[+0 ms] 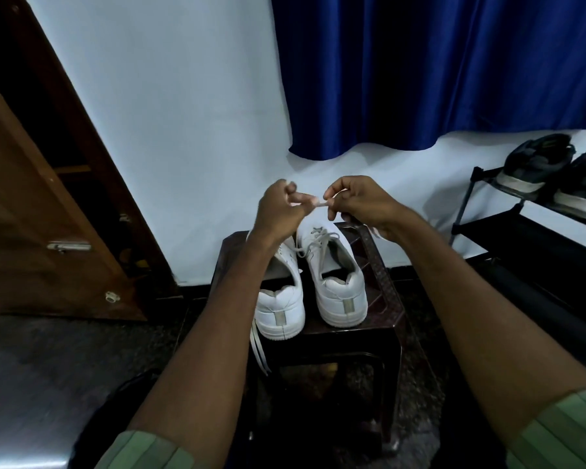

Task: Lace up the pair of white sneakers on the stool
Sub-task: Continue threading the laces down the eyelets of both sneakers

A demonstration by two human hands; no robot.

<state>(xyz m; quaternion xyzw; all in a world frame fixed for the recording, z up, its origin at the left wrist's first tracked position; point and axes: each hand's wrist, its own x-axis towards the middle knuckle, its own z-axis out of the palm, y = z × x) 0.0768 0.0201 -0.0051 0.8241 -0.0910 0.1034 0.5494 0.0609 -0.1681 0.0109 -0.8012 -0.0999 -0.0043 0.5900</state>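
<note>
White sneakers (pixel 310 275) are sitting on a dark stool (pixel 384 299) by a white wall (pixel 170 123).
Left hand (pixel 278 211) and right hand (pixel 362 201) are pinching what is probably a lace tip (pixel 318 204); blue curtain (pixel 437 69) is hanging behind.

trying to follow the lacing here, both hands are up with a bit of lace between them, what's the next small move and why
Probably bring the lace end down to the left sneaker. Both the left hand and right hand pinch it above the stool; the right sneaker already shows crossed laces, while the left one shows none and a loose lace hangs at its heel.
</note>
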